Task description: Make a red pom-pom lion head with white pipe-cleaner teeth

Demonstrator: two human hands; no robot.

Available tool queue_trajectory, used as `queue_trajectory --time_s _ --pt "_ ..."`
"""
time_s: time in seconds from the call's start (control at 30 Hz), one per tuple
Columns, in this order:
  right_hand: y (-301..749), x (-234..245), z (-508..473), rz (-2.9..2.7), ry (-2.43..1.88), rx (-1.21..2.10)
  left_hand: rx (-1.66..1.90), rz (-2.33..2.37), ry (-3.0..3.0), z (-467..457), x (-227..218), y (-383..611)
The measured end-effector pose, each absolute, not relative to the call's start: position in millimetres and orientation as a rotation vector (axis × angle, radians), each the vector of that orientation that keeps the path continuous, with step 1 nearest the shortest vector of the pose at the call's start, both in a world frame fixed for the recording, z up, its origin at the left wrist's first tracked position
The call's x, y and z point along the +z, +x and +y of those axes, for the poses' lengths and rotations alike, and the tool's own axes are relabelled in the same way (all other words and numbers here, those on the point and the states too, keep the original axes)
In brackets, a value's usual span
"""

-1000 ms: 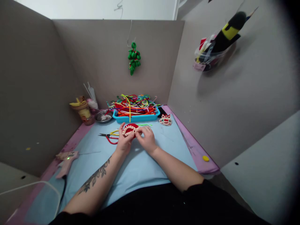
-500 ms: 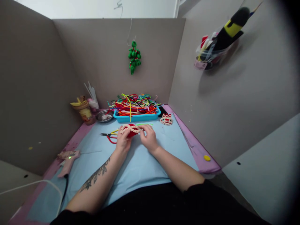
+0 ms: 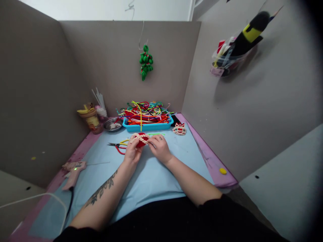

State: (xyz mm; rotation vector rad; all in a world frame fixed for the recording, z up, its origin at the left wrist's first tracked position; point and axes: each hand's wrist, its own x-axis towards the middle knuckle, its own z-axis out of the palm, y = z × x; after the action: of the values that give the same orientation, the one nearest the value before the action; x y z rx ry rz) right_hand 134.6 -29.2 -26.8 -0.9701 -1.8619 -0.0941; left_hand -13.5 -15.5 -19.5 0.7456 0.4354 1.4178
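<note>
A small red craft piece (image 3: 140, 139) edged with a cream looped trim sits between both hands over the light blue mat (image 3: 141, 181). My left hand (image 3: 132, 152) grips it from the left and below, fingers curled around it. My right hand (image 3: 159, 148) pinches its right edge, fingers closed on the trim. Just left of the hands lie red-handled scissors (image 3: 117, 146). A thin green pipe cleaner (image 3: 156, 134) lies behind the piece.
A blue tray (image 3: 147, 126) piled with coloured pipe cleaners stands at the back, a finished red-and-cream piece (image 3: 179, 129) to its right. A metal dish (image 3: 112, 124) and a yellow-lidded jar (image 3: 89, 119) stand back left. A glue gun (image 3: 73, 169) lies at the left edge. Grey partitions surround the desk.
The craft piece has been turned and tilted between the fingers, so more of the cream trim shows on top. Both hands stay at the same spot.
</note>
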Motion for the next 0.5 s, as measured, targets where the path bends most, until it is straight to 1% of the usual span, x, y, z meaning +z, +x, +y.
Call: queue_trajectory --time_s 0.13,0.23,0.37,0.5 --pt "140.5 -28.8 -26.8 -1.933 -0.996 -0.198 1.409 0.400 0.746 -14.4 -22.1 -13.6" --pt "142.0 -30.4 -24.6 -1.938 -1.001 -0.191 1.398 0.399 0.764 -14.9 -23.3 -12.9" --pt "140.9 -32.6 -20.2 -1.820 -0.986 -0.055 1.414 0.431 0.746 -17.4 -22.2 -10.9" --pt "139.4 -33.6 -17.0 -1.644 -0.971 0.225 1.405 0.416 0.751 -18.6 -21.5 -9.6"
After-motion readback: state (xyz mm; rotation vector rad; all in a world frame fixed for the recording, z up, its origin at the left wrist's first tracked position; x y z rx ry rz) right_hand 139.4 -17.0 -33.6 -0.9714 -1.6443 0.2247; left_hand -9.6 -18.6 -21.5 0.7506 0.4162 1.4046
